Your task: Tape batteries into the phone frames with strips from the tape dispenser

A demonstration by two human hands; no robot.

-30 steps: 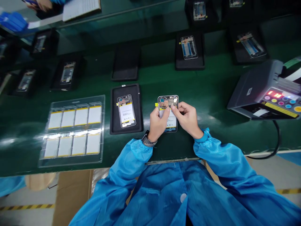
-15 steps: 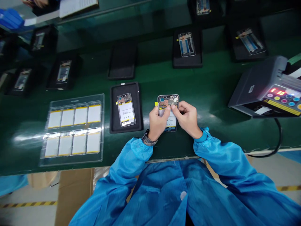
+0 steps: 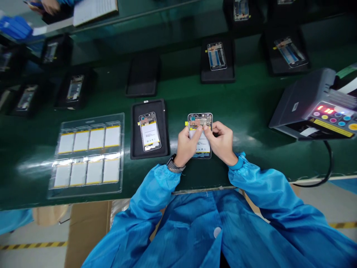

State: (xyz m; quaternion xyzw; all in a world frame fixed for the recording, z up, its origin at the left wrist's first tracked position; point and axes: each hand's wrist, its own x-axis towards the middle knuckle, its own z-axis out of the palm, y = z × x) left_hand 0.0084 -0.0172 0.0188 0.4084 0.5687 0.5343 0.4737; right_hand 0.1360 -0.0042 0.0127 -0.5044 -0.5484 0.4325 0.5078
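Between my two hands is an opened smartphone (image 3: pixel 203 147), its circuit board at the top and a white battery below. My left hand (image 3: pixel 188 144) grips its left edge, thumb laid on the inside near the battery's top. From the other side my right hand (image 3: pixel 221 142) holds the right edge, its thumb pressing close beside the left one. The fingers under the phone are hidden. To the left, a second opened phone (image 3: pixel 150 132) with a battery lies in a black tray (image 3: pixel 135 145).
A clear plastic tray (image 3: pixel 122 175) of several white batteries lies at far left. More black trays (image 3: pixel 220 79) with phones stand farther back. At right is a grey machine (image 3: pixel 299 98) with a lit display and a black cable (image 3: pixel 331 163). Another person's hand (image 3: pixel 51 5) shows at top left.
The camera view has shifted slightly. Both hands keep their hold on the phone, thumbs in nearly the same place. Trays at the back right appear a little farther left and lower.
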